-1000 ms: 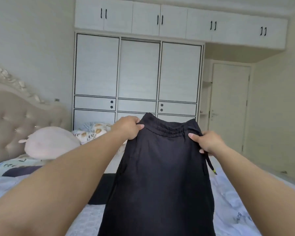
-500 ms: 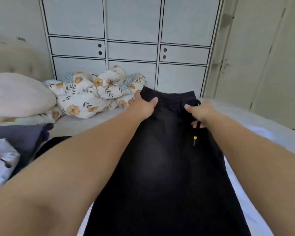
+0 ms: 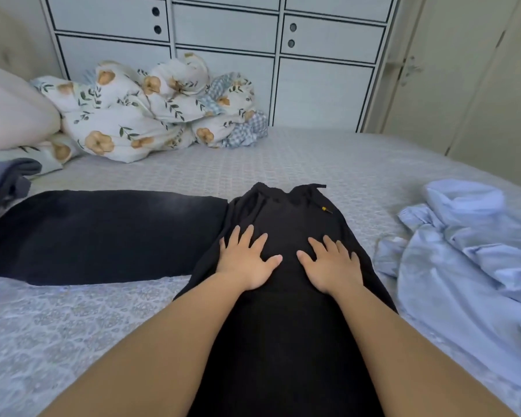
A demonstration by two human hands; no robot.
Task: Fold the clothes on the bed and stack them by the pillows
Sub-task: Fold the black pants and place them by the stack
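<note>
Head-camera view: a person is pressing both palms flat onto black trousers [image 3: 286,326] that are lying lengthwise down the middle of the bed [image 3: 57,341], waistband pointing toward the far side. The left hand [image 3: 247,260] is resting with fingers spread wide on the left half of the fabric, and the right hand [image 3: 331,266] is lying just beside it, fingers equally straight and splayed, neither one gripping anything. A drawstring with a yellow tip [image 3: 325,209] is trailing from the bunched waistband. Touching the trousers on the left, a dark garment [image 3: 103,236] is lying spread flat across the patterned bedcover. A crumpled light blue shirt [image 3: 463,260] is sitting near the right edge, apart from the trousers. At the far left, a floral duvet [image 3: 139,115] is lying heaped beside a pink pillow [image 3: 9,112], with a grey-blue garment [image 3: 3,179] just in front of the pillow. White wardrobe drawers [image 3: 223,28] are standing behind the bed.
</note>
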